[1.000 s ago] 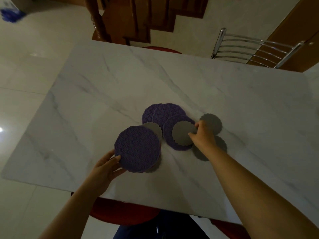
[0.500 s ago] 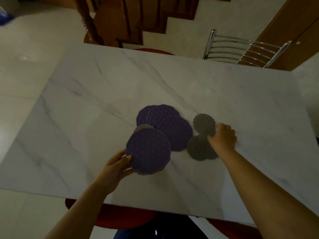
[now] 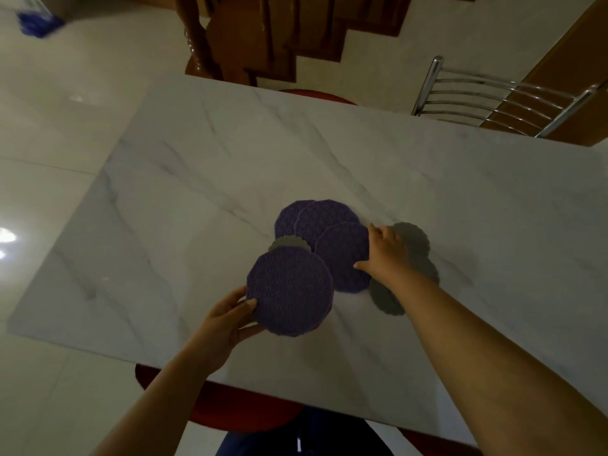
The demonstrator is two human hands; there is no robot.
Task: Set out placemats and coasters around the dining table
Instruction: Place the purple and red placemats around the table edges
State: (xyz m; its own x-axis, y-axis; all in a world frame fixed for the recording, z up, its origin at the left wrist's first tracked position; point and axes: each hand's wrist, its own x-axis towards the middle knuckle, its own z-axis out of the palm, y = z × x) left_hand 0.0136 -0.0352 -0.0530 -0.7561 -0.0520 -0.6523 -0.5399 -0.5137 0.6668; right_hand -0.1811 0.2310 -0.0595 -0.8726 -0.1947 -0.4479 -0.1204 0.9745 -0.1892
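Round purple placemats and grey scalloped coasters lie bunched in the middle of the white marble table (image 3: 197,179). My left hand (image 3: 227,320) grips the near edge of one purple placemat (image 3: 289,289), held just above the table. A grey coaster (image 3: 289,241) peeks out behind it. My right hand (image 3: 385,255) rests on the right edge of another purple placemat (image 3: 343,255), thumb on its rim. Two more purple placemats (image 3: 312,218) overlap farther back. Grey coasters (image 3: 413,241) lie right of my right hand, and one grey coaster (image 3: 385,297) lies under my forearm.
A chrome-backed chair (image 3: 493,97) stands at the far right side of the table. A red stool (image 3: 316,93) sits at the far edge, and another red stool (image 3: 237,409) below the near edge. A wooden staircase (image 3: 279,37) rises beyond.
My right hand moved a grey coaster off the placemat to the right, then came back left onto the placemat's edge. My left hand has kept hold of its placemat.
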